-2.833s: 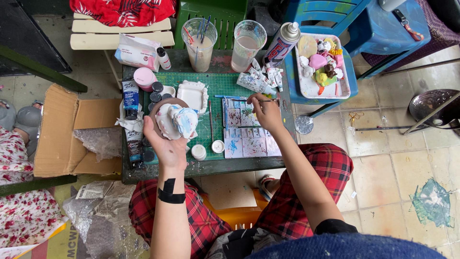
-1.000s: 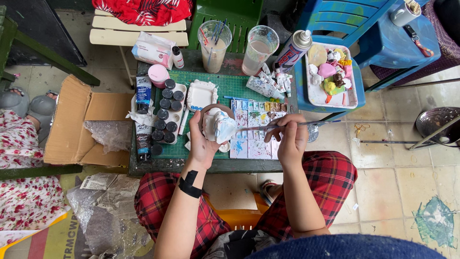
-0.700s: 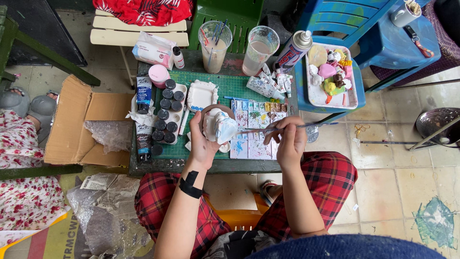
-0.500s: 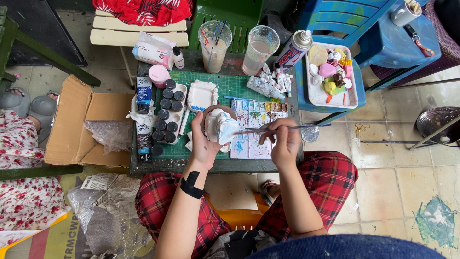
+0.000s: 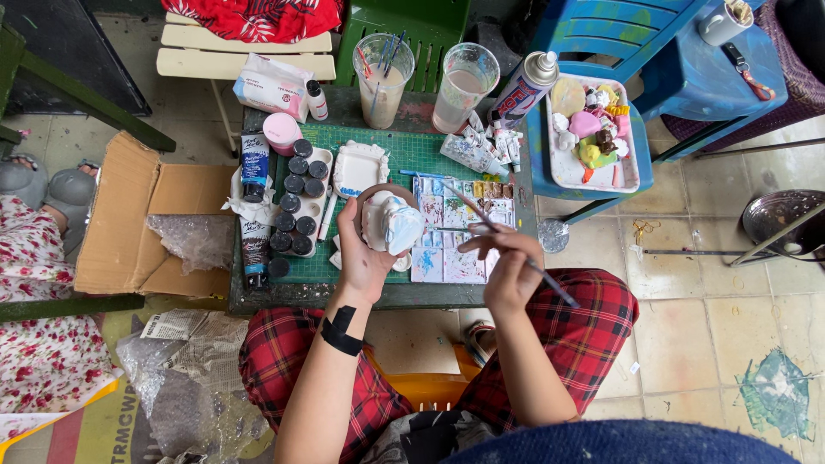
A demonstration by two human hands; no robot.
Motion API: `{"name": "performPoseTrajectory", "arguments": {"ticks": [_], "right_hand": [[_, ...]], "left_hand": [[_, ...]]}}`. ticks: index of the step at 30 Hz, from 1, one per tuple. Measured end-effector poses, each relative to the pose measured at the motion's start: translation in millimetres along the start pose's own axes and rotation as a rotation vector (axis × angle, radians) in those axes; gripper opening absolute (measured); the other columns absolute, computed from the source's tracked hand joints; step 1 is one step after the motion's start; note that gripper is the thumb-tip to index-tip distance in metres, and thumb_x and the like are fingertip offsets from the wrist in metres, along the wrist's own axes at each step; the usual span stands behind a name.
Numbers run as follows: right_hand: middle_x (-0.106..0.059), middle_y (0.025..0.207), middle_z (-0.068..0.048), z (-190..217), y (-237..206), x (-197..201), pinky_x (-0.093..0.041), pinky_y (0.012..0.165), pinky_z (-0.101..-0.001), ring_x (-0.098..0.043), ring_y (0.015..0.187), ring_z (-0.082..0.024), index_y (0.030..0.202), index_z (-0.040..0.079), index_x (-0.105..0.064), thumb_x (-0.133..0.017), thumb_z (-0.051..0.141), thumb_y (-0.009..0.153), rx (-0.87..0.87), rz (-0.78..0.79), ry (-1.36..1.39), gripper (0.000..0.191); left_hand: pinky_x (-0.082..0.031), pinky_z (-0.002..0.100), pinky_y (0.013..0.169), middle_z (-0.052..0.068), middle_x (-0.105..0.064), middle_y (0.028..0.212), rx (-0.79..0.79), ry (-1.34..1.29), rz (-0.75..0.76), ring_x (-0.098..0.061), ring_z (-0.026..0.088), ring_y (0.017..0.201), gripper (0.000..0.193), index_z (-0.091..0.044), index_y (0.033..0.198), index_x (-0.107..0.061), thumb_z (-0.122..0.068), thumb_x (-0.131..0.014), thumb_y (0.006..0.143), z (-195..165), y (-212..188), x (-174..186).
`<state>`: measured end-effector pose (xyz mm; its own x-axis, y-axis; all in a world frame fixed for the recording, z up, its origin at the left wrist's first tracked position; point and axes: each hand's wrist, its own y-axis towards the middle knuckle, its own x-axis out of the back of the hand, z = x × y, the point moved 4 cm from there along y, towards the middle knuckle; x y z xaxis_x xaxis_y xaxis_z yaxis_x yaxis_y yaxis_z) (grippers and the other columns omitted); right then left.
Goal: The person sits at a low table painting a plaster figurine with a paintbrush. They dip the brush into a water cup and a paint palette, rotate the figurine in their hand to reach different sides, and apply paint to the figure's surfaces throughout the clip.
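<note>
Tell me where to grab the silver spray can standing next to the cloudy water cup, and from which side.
Grip the spray can around its bare cylindrical middle, below the white cap. It leans slightly, with the cloudy water cup close on its left and paint tubes at its foot, so coming from above and the right, over the blue stool, looks clearest.

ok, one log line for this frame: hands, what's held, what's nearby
left hand: holds white figurine | right hand: holds paintbrush, tip off figurine | below: paint palette, green mat
</note>
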<state>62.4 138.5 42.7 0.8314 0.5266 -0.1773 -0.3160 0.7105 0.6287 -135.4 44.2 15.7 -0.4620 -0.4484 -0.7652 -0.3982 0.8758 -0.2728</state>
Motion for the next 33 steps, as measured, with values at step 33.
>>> {"name": "performPoseTrajectory", "arguments": {"ticks": [33], "right_hand": [[-0.066, 0.105, -0.009, -12.0, -10.8, -53.2, -0.055, 0.075, -0.0258, -0.067, 0.092, -0.013, 0.110, 0.006, -0.043, -0.073, -0.004, 0.095, -0.296, -0.093, -0.305, 0.035]], "left_hand": [[-0.045, 0.038, 0.107, 0.008, -0.065, 0.130, -0.234, 0.247, -0.068, -0.060, 0.019, 0.125, 0.062, -0.007, 0.135, -0.059, -0.054, -0.033, 0.106, 1.2, 3.5, 16.2]]}}
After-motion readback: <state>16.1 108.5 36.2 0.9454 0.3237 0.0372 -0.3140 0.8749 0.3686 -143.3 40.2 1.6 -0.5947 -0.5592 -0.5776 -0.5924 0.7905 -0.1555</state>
